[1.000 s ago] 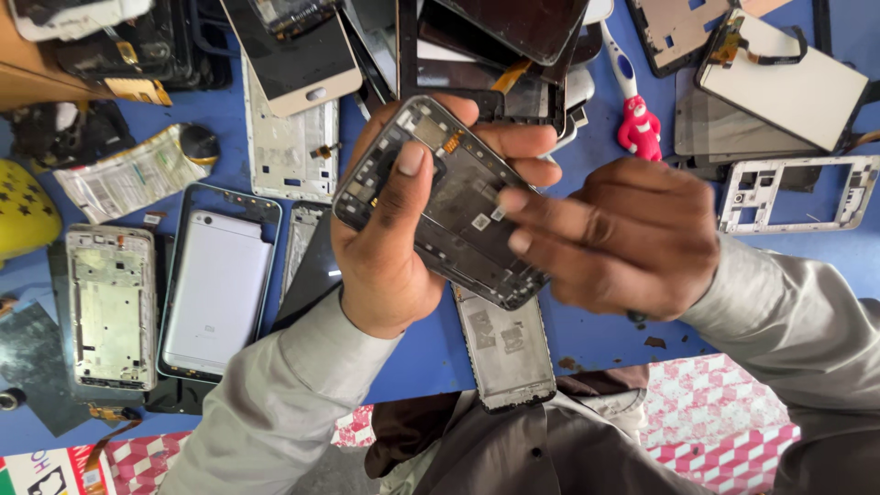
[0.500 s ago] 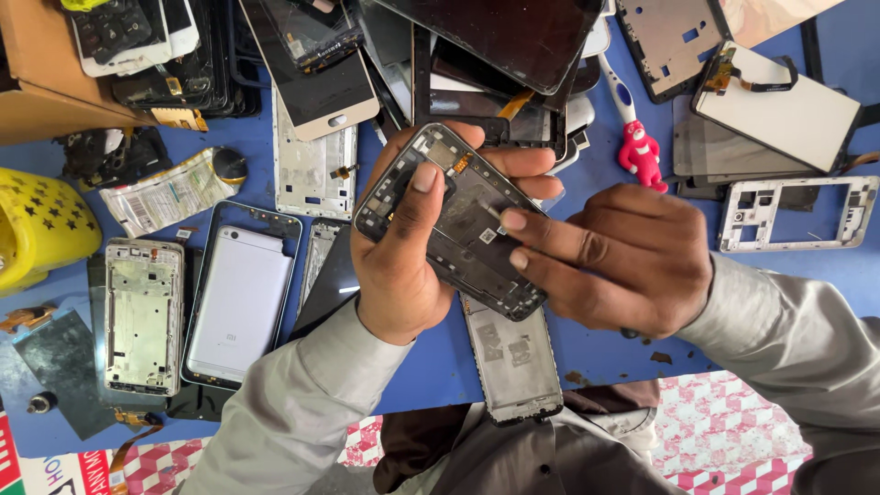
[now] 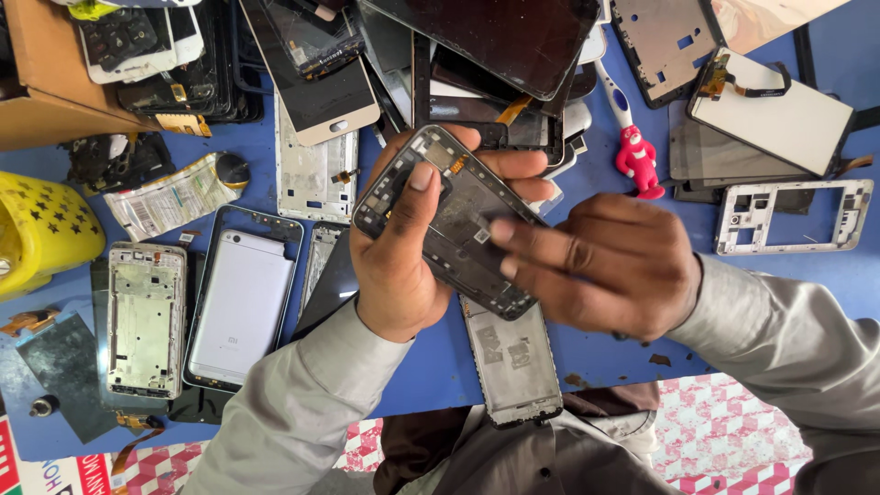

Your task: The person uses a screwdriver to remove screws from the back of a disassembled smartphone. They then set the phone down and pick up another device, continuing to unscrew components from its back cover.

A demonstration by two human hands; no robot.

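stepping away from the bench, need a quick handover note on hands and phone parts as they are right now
Left hand: holds the dark phone frame above the blue table, inner side up, thumb across its upper part.
Right hand: fingertips rest on the frame's middle; it holds nothing that shows.
Around: a silver frame lies under the hands, a white phone back and a metal frame to the left, stacked screens at the top, a red-handled tool to the right.
Done: the held frame is stripped, with no screen on it.
Left: it is not yet set down; loose parts still lie unsorted.
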